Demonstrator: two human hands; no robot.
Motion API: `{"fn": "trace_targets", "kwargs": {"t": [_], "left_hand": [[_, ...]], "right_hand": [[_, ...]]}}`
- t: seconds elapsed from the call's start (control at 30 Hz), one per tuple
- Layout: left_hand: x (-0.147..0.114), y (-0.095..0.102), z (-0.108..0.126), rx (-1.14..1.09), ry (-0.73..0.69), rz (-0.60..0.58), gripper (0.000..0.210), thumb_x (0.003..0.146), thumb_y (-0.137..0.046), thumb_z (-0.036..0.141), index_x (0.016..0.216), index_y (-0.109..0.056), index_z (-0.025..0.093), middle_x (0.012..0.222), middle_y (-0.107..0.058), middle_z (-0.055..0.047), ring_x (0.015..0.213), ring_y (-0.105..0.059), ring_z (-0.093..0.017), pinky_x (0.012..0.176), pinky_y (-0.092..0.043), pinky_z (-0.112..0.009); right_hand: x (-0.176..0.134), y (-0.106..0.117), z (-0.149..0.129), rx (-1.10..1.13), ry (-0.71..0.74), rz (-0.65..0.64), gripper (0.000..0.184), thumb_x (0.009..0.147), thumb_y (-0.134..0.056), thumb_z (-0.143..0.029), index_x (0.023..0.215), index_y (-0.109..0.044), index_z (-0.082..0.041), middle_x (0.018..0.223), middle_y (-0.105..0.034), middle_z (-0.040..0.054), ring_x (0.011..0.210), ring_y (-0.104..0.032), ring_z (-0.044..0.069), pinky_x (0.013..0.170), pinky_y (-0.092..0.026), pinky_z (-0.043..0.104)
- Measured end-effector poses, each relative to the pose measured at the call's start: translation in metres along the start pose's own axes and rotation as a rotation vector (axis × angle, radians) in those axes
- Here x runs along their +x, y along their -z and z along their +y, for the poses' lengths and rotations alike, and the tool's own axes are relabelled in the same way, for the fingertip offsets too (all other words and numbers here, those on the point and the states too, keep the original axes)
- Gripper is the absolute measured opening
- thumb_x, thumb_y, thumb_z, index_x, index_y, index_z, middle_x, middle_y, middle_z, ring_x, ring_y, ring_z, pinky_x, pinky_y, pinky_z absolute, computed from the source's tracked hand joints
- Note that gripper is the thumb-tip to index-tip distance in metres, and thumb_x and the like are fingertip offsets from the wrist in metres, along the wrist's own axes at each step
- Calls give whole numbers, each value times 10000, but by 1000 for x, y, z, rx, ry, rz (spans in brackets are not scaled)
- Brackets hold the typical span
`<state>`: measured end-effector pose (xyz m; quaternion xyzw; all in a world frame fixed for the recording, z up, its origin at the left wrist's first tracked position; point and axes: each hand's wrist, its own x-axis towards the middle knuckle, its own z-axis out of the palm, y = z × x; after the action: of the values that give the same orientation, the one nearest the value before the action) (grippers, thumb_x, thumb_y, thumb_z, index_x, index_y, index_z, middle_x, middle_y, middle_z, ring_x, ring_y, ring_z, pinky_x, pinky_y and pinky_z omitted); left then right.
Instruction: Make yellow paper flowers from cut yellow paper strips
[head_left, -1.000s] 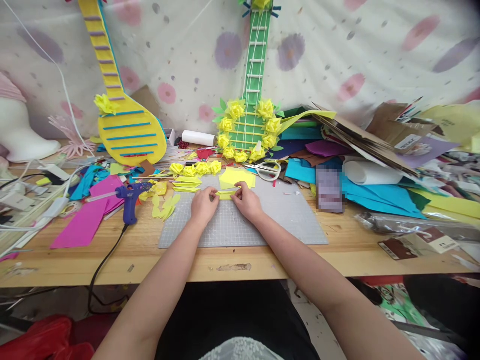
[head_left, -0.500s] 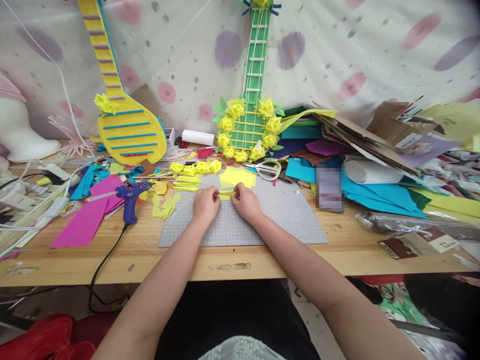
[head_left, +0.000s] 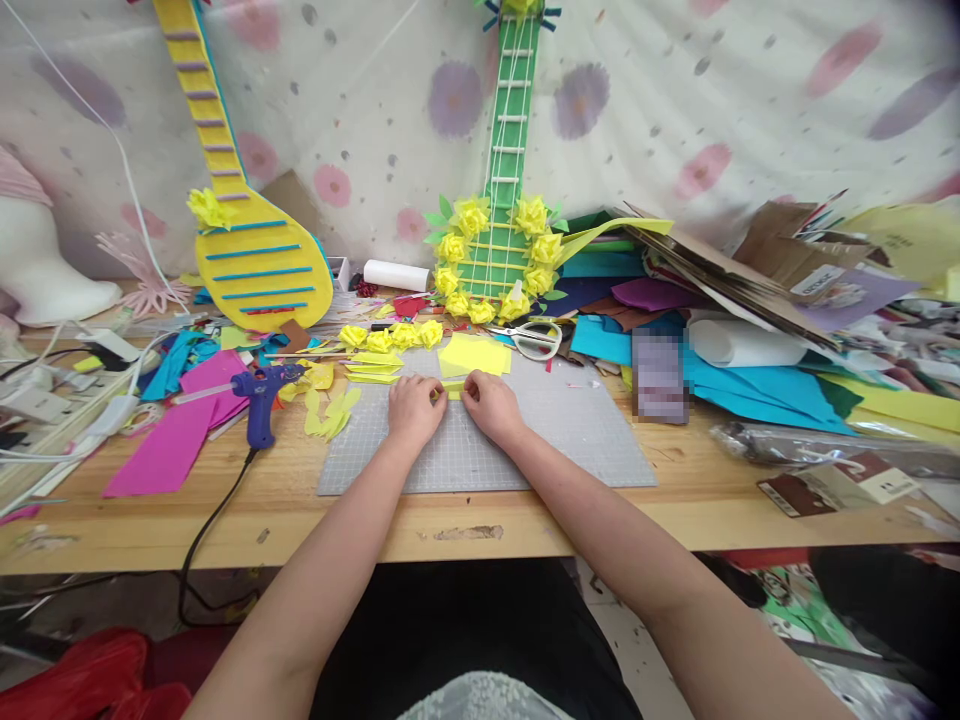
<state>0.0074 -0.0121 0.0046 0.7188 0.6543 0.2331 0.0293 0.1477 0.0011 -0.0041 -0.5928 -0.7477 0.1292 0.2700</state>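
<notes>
Just a narrow strip of bright yellow paper (head_left: pixel 454 390) (ends hidden)

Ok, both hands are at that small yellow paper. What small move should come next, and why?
I'd probably press the yellow paper flat against the cutting mat. The left hand and right hand hold it from opposite sides, and narrow yellow strips lie nearby. Its creases are too small to judge.

Fingers (head_left: pixel 472 390) bare, forearms (head_left: pixel 358 515) too. Body side of the fingers: plain black garment (head_left: pixel 457 615), then rounded patch of whitish, bumpy, lace-like cloth (head_left: pixel 481 700).
</notes>
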Motion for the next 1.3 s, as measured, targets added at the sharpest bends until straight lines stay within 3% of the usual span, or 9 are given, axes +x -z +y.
{"fn": "trace_targets", "kwargs": {"t": [0.37, 0.73, 0.9, 1.03, 1.13, 1.3], "left_hand": [[2, -1, 5, 41, 50, -16, 130, 732, -555, 336, 754, -613, 222, 837, -612, -54, 899, -487, -237, 785, -332, -364], [0, 0, -3, -39, 68, -34, 190, 735, -478, 143, 778, -635, 241, 869, -597, -51, 935, -467, -244, 811, -334, -385], [3, 0, -6, -117, 37, 8, 238, 697, -497, 115, 889, -578, 229, 911, -573, -44, 942, -461, -225, 826, -342, -363], [4, -1, -7, -140, 16, 7, 255, 681, -490, 95, 893, -549, 224, 912, -578, -34, 936, -464, -218, 834, -343, -356], [4, -2, -7, -148, 34, 12, 254, 664, -489, 84, 874, -540, 218, 904, -587, -28, 925, -473, -212, 838, -346, -350], [10, -5, -5, -152, 106, 33, 165, 735, -477, 170, 874, -556, 214, 921, -596, -32, 939, -489, -201, 848, -349, -339]], "right_hand": [[-2, -1, -8, -214, 47, -23, 127, 789, -467, -238, 849, -563, -180, 895, -581, 78, 838, -506, 192, 721, -355, 292], [-2, 1, 2, -113, 32, -23, 208, 717, -414, -86, 864, -524, -184, 857, -556, 61, 787, -497, 177, 673, -360, 274], [-1, 2, 3, -16, 7, 48, 221, 712, -442, -129, 908, -518, -197, 900, -531, 51, 794, -492, 169, 637, -363, 265], [6, 0, 6, 48, -12, 121, 170, 789, -431, -242, 912, -541, -199, 873, -549, 43, 823, -482, 171, 709, -375, 278], [12, -4, 8, -12, -14, 102, 189, 824, -412, -289, 865, -571, -195, 857, -571, 55, 844, -471, 184, 760, -363, 300], [15, -7, 9, -45, -9, 59, 140, 769, -488, -234, 858, -590, -198, 878, -571, 53, 851, -465, 178, 784, -358, 296]]}}
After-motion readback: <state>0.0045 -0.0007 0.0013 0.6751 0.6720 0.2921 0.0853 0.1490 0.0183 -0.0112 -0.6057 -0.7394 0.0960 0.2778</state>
